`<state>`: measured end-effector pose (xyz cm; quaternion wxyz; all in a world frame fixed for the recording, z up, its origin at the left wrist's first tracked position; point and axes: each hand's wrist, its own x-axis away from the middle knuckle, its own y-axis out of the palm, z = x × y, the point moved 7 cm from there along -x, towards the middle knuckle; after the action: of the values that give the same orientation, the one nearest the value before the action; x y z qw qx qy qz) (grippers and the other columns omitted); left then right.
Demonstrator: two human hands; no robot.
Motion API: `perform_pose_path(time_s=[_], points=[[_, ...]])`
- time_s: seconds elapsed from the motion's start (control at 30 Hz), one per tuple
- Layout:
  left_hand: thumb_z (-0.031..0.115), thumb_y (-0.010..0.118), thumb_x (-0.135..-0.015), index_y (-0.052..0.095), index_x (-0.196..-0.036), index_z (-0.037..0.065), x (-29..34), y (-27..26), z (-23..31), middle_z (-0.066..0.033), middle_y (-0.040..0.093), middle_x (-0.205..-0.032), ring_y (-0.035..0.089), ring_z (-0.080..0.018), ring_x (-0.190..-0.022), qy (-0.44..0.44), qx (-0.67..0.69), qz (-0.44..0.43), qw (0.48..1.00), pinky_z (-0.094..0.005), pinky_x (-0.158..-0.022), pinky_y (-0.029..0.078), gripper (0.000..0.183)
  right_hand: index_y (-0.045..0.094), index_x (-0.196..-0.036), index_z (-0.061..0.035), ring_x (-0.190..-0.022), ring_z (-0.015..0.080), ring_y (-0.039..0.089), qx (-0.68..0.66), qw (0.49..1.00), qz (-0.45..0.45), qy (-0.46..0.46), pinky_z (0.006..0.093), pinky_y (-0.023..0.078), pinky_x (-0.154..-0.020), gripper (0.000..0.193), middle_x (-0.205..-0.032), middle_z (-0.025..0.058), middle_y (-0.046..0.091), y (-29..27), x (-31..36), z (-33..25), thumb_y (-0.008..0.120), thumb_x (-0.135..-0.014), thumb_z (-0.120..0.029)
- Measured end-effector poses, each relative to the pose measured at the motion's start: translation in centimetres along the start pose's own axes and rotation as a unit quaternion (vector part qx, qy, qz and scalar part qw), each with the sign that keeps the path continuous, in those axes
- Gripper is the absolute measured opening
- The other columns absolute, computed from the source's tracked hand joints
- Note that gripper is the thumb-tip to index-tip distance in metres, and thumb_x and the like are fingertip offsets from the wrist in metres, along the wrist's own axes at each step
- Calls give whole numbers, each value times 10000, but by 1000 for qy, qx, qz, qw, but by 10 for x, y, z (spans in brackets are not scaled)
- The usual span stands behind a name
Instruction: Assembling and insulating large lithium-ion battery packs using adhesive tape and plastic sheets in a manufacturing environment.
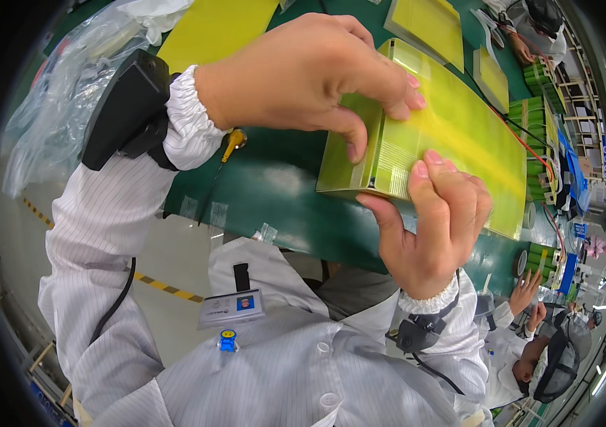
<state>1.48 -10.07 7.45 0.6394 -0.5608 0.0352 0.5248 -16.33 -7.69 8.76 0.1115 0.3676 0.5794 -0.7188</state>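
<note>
A block (484,142) covered with yellow-green translucent boards lies on the green table in front of me. Striped clear tape (397,158) runs over its near left edge. My left hand (317,75) reaches in from the left, its thumb against the block's end face and its fingertips on the top, pinching that edge. Close to the front corner, my right hand (439,220) has its fingers on the tape and top face. Its thumb is at the lower front edge, so it grips the block too. The block's underside is hidden.
Flat yellow boards (427,27) lie beyond the block, and a yellow sheet (217,32) at upper left. Clear plastic bags (68,99) heap at far left. A yellow-ended cable (234,144) and tape strips (217,215) are near the table edge. Green packs (528,117), wires and co-workers (530,356) are right.
</note>
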Motion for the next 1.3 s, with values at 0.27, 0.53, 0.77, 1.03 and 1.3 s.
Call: perform_pose_path(time_s=[0.27, 0.53, 0.77, 1.03, 1.3], points=[[366, 829, -670, 692, -1106, 110, -2, 0, 3, -13, 733, -1202, 662, -204, -1194, -12, 2, -16, 1000, -411, -946, 451, 523, 702, -1034, -2, -923, 323, 605, -46, 998, -19, 36, 434, 467, -842, 552, -1031, 111, 679, -3, 1, 7, 880, -692, -397], [402, 830, -663, 701, -1087, 113, -6, -2, 4, -9, 740, -1183, 669, -211, -1180, -6, 0, -15, 1000, -405, -938, 453, 530, 698, -962, 2, -886, 297, 606, 22, 998, 55, 16, 403, 415, -770, 535, -996, 106, 677, 2, 1, -2, 872, -699, -430], [378, 835, -658, 692, -1102, 116, 2, 3, 3, -15, 722, -1229, 650, -214, -1210, -24, 52, 7, 998, -402, -941, 457, 535, 715, -1020, 9, -907, 300, 616, -26, 1000, 10, 12, 430, 450, -823, 425, -1032, 121, 679, -1, 5, 8, 815, -802, -341], [323, 846, -659, 686, -1086, 116, -5, 4, 4, -1, 723, -1228, 645, -216, -1216, 2, -1, 8, 1000, -389, -941, 472, 501, 693, -995, -33, -879, 290, 564, 30, 998, 43, 15, 420, 395, -776, 511, -1044, 95, 666, 3, 4, 2, 863, -714, -426], [76, 767, -787, 713, -1100, 130, -6, 4, 7, -22, 733, -1185, 676, -262, -1110, -43, -23, -23, 999, -386, -955, 518, 322, 704, -1092, -37, -933, 298, 590, 4, 1000, -30, 3, 416, 425, -840, 399, -1106, 94, 672, -4, 2, 2, 815, -727, -152]])
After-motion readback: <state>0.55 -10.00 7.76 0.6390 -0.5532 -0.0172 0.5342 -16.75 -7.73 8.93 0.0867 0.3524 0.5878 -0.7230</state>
